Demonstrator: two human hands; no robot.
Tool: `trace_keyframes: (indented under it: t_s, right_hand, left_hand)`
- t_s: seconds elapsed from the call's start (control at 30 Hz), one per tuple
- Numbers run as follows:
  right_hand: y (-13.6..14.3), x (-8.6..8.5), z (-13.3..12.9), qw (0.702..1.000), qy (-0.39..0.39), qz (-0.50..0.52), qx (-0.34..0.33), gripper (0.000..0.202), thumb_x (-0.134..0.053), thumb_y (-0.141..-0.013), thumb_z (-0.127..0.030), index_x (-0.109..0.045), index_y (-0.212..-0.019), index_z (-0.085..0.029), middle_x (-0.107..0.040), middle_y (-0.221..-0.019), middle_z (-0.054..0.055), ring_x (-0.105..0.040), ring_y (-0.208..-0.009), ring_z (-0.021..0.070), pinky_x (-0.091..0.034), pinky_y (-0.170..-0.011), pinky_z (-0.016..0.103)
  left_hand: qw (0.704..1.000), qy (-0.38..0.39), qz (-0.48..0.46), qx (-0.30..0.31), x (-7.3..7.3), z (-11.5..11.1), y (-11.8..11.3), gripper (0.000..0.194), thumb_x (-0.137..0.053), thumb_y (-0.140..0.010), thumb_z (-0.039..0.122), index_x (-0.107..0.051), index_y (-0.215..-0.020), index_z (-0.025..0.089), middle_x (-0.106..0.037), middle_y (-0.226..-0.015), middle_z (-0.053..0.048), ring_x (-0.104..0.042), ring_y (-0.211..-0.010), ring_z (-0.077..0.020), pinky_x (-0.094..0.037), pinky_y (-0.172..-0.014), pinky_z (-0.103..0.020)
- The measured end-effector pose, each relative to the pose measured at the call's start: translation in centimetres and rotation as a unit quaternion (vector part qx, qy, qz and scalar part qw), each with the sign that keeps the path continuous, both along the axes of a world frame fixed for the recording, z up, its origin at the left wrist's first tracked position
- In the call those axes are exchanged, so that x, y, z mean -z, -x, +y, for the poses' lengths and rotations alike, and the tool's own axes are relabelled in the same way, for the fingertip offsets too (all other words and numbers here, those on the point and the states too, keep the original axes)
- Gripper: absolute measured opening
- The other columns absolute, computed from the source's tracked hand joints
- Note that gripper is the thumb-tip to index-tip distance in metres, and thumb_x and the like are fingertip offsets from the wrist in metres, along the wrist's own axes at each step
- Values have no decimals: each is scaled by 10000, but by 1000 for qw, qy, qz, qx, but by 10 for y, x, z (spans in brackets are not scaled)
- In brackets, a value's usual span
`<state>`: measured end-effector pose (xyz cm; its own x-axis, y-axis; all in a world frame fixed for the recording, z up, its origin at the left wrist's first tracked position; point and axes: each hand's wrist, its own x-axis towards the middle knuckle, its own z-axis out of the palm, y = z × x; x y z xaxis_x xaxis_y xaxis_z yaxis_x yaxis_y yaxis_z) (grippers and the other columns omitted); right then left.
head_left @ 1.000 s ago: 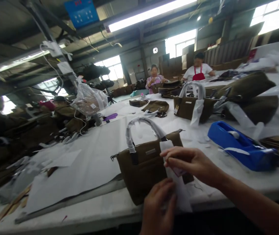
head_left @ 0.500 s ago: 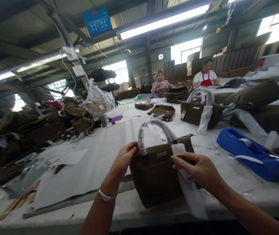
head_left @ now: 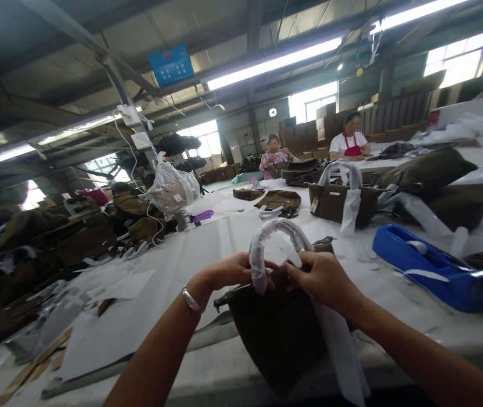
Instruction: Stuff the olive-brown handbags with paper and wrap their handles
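A dark olive handbag [head_left: 281,333] stands at the front edge of the white table, tilted, its handle [head_left: 259,254] wrapped in clear film. My left hand [head_left: 231,271] is at the top left of the bag, its fingers passing behind the wrapped handle and closed on the bag's upper edge. At the top right, my right hand [head_left: 324,280] pinches the rim beside the other end of the handle. A white strip [head_left: 339,345] hangs down the bag's right side below my right hand.
A blue tape dispenser [head_left: 432,271] lies to the right. Behind it are more olive bags [head_left: 343,203]. White sheets [head_left: 110,316] and a dark pile of bags [head_left: 76,243] are on the left. A plastic-wrapped bundle [head_left: 171,189] hangs by a post. Two people [head_left: 353,144] sit across the table.
My left hand has moved right, behind the handle, and my right hand has moved up from the white strip to the rim. The bag has turned and tipped.
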<state>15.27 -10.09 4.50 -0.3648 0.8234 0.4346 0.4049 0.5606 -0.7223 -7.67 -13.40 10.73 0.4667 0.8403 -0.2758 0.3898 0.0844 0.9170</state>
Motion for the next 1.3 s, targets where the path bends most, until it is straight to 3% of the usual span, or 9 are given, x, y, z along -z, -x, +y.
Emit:
trace_keyframes:
  t_s: [0.13,0.27,0.43,0.6,0.8,0.9,1.03,1.17,1.3]
  right_hand:
    - [-1,1,-2,999,2,9,-36,290,-616,-904,-399,-760,-751,-199,-763,-722,26,-694,-658,199,-485,-618,273]
    - [-7,3,-6,993,71,39,-86,272,-609,-922,-434,-786,-936,-228,-778,-797,14,-718,-753,210,-514,-725,289]
    - [1,14,-12,991,55,52,-111,288,-572,-938,-443,-754,-917,-220,-741,-900,42,-688,-824,214,-517,-742,306]
    - [19,22,-17,991,34,68,-106,428,-610,-904,-427,-666,-1284,-238,-724,-943,39,-680,-796,211,-530,-750,334]
    - [25,29,-22,980,41,58,-187,178,-647,-924,-368,-727,-1033,-251,-746,-977,3,-690,-888,186,-520,-831,301]
    - [22,32,-26,982,41,57,-175,122,-661,-923,-341,-718,-985,-253,-752,-937,-20,-695,-854,174,-523,-800,288]
    - [17,35,-32,979,31,82,-182,100,-674,-930,-327,-731,-981,-262,-758,-953,-25,-707,-875,168,-540,-805,270]
    - [14,42,-33,974,-18,146,-172,119,-690,-935,-350,-768,-982,-274,-752,-1016,-1,-720,-893,165,-577,-800,251]
    - [10,46,-31,967,-150,158,-130,140,-680,-947,-284,-781,-1043,-298,-694,-1202,28,-691,-1042,185,-581,-890,285]
  left_hand:
    - [995,-43,40,-76,10,-3,-3,406,-797,-709,420,-812,-994,131,-753,-787,-76,-653,-685,-181,-523,-670,-283]
    - [969,-149,91,-176,20,-17,7,345,-712,-814,449,-815,-890,129,-768,-801,-66,-667,-733,-197,-514,-722,-283]
    - [891,-291,179,-298,21,-53,17,247,-657,-883,375,-805,-944,186,-774,-933,-61,-679,-851,-222,-515,-788,-295]
    - [833,-374,218,-344,30,-90,12,191,-609,-943,303,-766,-963,197,-716,-962,-60,-659,-846,-185,-540,-796,-286]
    - [738,-546,196,-344,44,-105,0,100,-659,-944,220,-758,-954,217,-674,-1140,-70,-659,-911,-159,-546,-806,-270]
    - [785,-520,102,-321,46,-103,-13,91,-656,-949,209,-743,-928,197,-700,-1207,-77,-700,-850,-131,-562,-751,-234]
    - [862,-411,-30,-294,50,-95,-33,91,-649,-958,245,-707,-954,175,-775,-1004,-63,-741,-803,-145,-581,-762,-238]
    - [871,-370,-63,-317,57,-86,-46,80,-660,-948,258,-666,-968,181,-750,-837,-18,-708,-784,-140,-553,-745,-224]
    - [877,-354,-34,-324,64,-83,-51,123,-670,-941,291,-710,-973,179,-741,-875,-27,-683,-804,-144,-534,-746,-222]
